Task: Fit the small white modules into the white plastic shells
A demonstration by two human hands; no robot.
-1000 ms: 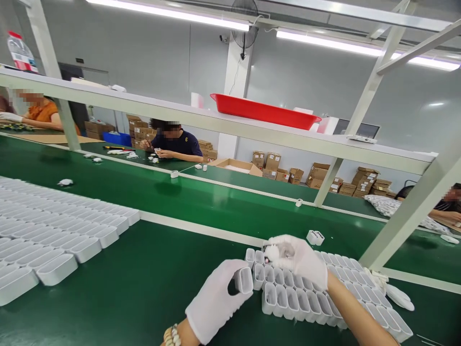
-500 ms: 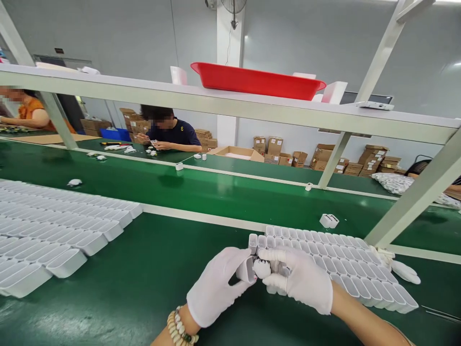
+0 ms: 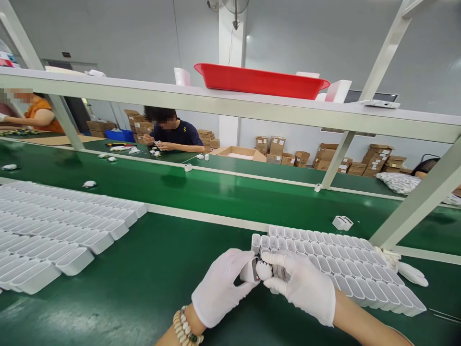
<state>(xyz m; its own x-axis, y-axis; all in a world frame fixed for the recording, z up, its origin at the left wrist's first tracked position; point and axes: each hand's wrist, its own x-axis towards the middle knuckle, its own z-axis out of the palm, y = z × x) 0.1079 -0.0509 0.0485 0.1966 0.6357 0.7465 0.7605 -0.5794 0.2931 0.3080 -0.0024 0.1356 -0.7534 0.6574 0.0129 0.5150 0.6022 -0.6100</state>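
Note:
Both my hands wear white gloves and meet low in the middle of the view, over the green table. My left hand (image 3: 220,287) is closed round a small white plastic shell (image 3: 248,272), open end turned right. My right hand (image 3: 301,287) pinches a small white insert (image 3: 264,271) and presses it against the shell's open end. Just behind the hands, several rows of the same white shells (image 3: 342,266) stand packed side by side on the table.
A large block of white shells (image 3: 61,226) covers the table at left. A finished white piece (image 3: 342,222) lies on the belt beyond the rows. A white metal frame with a red tray (image 3: 261,81) spans above. Other people work across the belt. White gloves (image 3: 410,273) lie at right.
A second ago my hands were apart, the right one up over the rows with the insert. They have since come together and the insert now sits at the shell's mouth.

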